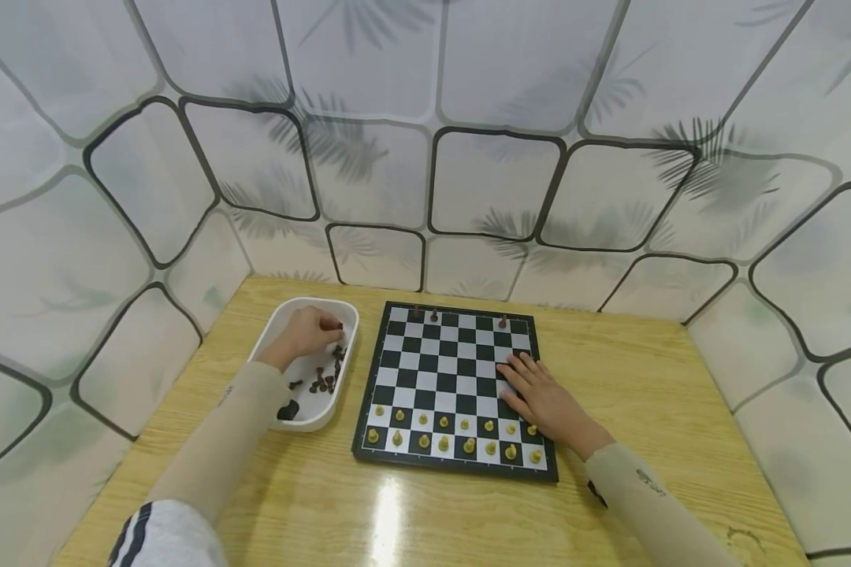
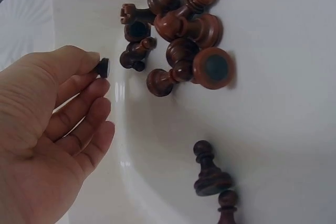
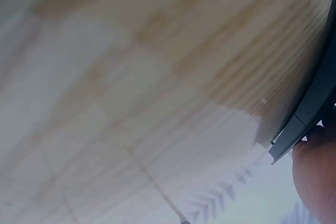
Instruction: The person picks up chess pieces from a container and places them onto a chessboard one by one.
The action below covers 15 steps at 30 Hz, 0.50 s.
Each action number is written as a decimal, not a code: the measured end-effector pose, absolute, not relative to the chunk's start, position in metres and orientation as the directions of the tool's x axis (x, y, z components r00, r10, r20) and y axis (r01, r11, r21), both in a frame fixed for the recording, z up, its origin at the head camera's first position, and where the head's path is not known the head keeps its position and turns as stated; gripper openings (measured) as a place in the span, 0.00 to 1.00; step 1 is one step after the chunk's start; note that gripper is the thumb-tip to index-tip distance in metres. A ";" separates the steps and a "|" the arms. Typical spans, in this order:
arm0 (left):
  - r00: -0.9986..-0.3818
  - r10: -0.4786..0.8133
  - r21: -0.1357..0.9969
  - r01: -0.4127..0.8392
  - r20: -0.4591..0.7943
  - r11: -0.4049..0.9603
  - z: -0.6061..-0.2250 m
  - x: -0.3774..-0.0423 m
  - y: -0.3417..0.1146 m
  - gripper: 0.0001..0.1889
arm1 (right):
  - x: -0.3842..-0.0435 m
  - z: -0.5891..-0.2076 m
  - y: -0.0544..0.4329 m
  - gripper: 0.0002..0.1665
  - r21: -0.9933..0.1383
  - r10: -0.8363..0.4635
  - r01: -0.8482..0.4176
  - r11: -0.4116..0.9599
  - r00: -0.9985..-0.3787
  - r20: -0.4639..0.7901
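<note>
My left hand (image 1: pixel 309 331) is over the white plastic tray (image 1: pixel 355 316) at the left. Between its thumb and forefinger it pinches a dark chess piece (image 2: pixel 104 67), whose round base faces out in the left wrist view. Several brown chess pieces (image 2: pixel 206 31) lie jumbled in the tray below. My right hand (image 1: pixel 544 398) rests on the right edge of the chessboard (image 1: pixel 429 362), fingers spread straight over its squares. Three brown pieces stand along the far row, among them a chess piece (image 1: pixel 503 322) near the right corner. Yellow pieces (image 1: pixel 470 446) fill the two near rows.
A small black object (image 1: pixel 288 410) lies in the near end of the tray. The light wooden table (image 1: pixel 312 488) carries both tray and board. A patterned wall covering (image 1: pixel 376 181) encloses the table at the back and sides.
</note>
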State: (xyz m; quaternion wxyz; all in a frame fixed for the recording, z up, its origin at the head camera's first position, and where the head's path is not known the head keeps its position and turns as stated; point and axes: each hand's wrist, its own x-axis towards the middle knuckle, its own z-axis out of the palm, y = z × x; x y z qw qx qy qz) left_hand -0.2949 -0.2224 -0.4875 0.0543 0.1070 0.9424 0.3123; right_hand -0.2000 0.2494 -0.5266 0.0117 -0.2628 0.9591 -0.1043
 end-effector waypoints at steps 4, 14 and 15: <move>-0.979 0.203 0.611 0.155 -0.009 0.776 -0.486 -0.294 -0.225 0.15 | -0.200 -0.526 0.249 0.36 -0.209 -0.509 -0.504 0.838 -0.860 0.029; -0.990 0.128 0.643 0.132 0.053 0.754 -0.467 -0.288 -0.227 0.17 | -0.200 -0.526 0.250 0.37 -0.218 -0.510 -0.502 0.837 -0.860 0.025; -0.990 0.125 0.645 0.134 0.061 0.752 -0.465 -0.288 -0.226 0.17 | -0.200 -0.527 0.250 0.37 -0.219 -0.511 -0.503 0.836 -0.859 0.026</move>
